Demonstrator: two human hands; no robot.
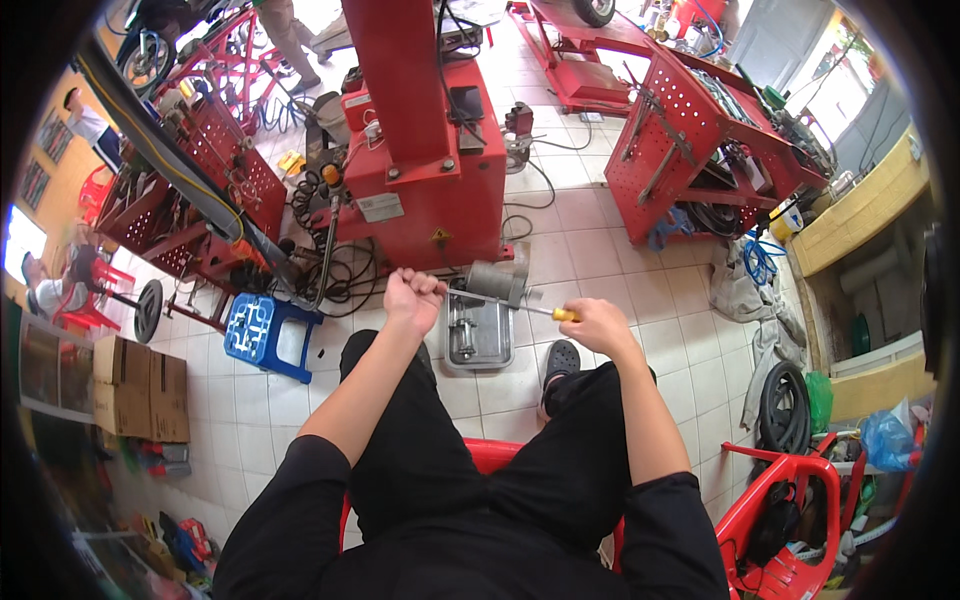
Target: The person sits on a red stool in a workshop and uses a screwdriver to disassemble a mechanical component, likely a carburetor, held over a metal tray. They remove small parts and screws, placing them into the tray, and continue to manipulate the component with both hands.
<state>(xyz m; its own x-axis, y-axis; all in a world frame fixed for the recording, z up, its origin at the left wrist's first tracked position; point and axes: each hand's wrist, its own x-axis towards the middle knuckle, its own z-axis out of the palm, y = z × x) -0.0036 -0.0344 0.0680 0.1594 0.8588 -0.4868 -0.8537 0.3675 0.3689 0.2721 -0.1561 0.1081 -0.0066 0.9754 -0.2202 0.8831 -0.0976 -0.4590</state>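
Note:
My right hand grips a screwdriver by its yellow handle, with the long metal shaft pointing left. At the tip end, my left hand is closed, its fingers curled by the shaft. Whether those fingers pinch the tip or some small piece cannot be made out. Below and between the hands, a metal tray lies on the tiled floor. A grey cylindrical part, much like a motor, sits at its far end, partly behind the shaft. Inside the tray is a smaller shiny metal part.
A red machine base with a column stands just ahead. A blue plastic stool is at the left, with black hoses beyond. Red tool carts flank the area. At the lower right is a red chair near tyres.

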